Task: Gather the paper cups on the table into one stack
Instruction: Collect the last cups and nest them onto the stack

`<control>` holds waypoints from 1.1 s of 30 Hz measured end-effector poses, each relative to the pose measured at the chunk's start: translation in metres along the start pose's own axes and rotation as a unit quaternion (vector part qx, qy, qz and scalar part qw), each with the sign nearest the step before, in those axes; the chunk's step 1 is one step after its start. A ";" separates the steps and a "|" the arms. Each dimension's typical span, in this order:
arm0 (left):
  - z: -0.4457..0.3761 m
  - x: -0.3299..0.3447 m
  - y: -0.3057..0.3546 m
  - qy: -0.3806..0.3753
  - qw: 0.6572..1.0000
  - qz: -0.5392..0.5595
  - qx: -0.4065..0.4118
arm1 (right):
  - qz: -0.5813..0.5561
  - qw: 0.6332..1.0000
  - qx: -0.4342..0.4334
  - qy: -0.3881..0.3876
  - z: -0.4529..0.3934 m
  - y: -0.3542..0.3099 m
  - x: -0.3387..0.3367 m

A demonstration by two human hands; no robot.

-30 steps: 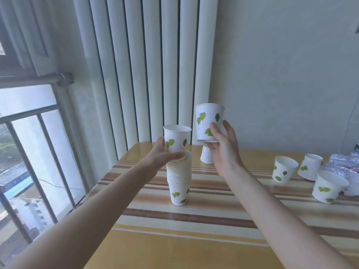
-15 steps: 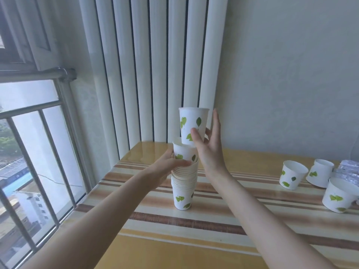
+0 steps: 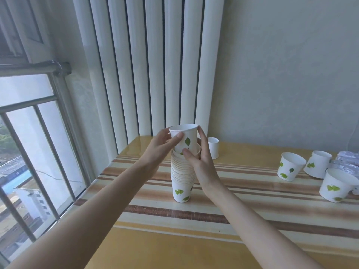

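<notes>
A tall stack of white paper cups with green leaves stands on the striped table. The top cup sits partly sunk into the stack. My left hand pinches that cup near its rim, thumb on the front. My right hand holds the same cup lower down, thumb at its base and fingers behind. One upside-down cup stands just behind the stack. Three loose upright cups stand at the far right.
A crinkled plastic wrapper lies at the right edge behind the loose cups. A white column radiator rises behind the table. A barred window is to the left of the table's edge.
My right hand carried the cup from the right over the stack and lowered it into the top. My left hand rose from the stack's rims to the new cup's rim.
</notes>
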State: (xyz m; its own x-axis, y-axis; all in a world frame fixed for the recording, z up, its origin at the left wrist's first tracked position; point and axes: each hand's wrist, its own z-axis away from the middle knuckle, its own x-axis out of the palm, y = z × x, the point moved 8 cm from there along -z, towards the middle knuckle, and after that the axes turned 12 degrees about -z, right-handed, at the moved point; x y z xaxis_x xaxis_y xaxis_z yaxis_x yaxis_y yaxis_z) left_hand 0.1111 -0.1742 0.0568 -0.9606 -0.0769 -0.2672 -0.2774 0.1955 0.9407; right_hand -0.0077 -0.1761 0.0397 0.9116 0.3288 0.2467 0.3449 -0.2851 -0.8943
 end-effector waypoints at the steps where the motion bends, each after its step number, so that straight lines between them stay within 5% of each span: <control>1: 0.000 -0.001 -0.002 0.006 1.000 0.003 0.000 | -0.005 1.000 0.013 0.008 0.001 0.000 -0.001; 9: 0.015 0.012 -0.017 -0.056 0.998 -0.025 -0.009 | 0.037 0.995 0.080 0.050 -0.003 0.006 -0.013; 23: 0.025 0.006 -0.014 0.034 0.995 -0.092 -0.026 | 0.080 0.991 0.104 0.003 0.007 0.007 -0.016; 28: 0.037 -0.002 0.044 0.116 0.983 -0.132 0.050 | 0.122 0.986 0.104 0.044 0.018 -0.025 -0.061; 33: 0.044 0.065 0.089 0.072 0.982 -0.132 0.110 | 0.201 0.970 0.078 0.109 0.045 -0.063 -0.148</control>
State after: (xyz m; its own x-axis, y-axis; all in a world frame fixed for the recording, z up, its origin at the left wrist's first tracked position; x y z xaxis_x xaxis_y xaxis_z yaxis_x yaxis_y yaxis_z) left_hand 0.0232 -0.1189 0.1135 -0.8464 -0.2881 -0.4479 -0.5289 0.3565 0.7702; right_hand -0.1743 -0.1659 0.0425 0.9970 0.0153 -0.0763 -0.0716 -0.2049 -0.9762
